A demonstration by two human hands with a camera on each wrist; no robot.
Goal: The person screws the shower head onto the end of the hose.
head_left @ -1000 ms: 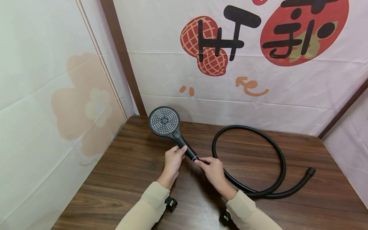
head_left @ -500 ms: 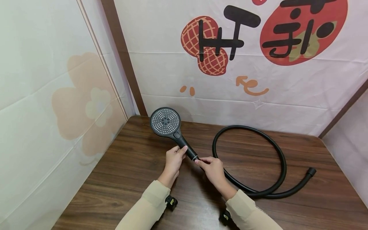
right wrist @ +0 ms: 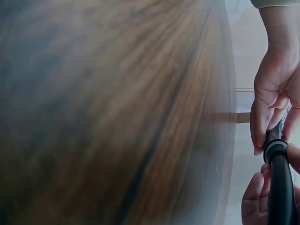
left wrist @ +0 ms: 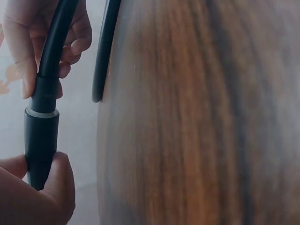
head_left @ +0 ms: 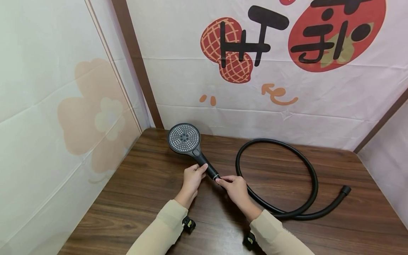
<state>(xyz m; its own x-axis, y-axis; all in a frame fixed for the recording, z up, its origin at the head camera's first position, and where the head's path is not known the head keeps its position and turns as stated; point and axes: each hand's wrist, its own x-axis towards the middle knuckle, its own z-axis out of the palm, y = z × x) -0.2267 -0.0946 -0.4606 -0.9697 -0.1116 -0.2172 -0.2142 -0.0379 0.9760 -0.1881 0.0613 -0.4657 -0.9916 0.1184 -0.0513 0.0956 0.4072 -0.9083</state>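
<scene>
A black hand shower point(head_left: 183, 139) with a round, pale-dotted spray face is held tilted above the table, face toward the head camera. My left hand point(head_left: 192, 180) grips its handle point(left wrist: 41, 138) between thumb and fingers. At the handle's lower end, my right hand point(head_left: 237, 189) pinches the end fitting point(left wrist: 44, 96) of a black shower hose point(head_left: 313, 177). Handle and fitting sit in line, and a thin light ring shows at their joint. In the right wrist view the hose runs from the joint toward the camera.
The hose lies in a wide loop on the brown wooden table point(head_left: 127, 198), its other end point(head_left: 345, 190) pointing to the right. A printed cloth wall point(head_left: 178, 71) stands behind the table, another pale one point(head_left: 28, 141) along the left.
The spray head has dipped slightly down and to the right, and its face looks a little flatter. Both hands keep their holds almost in place.
</scene>
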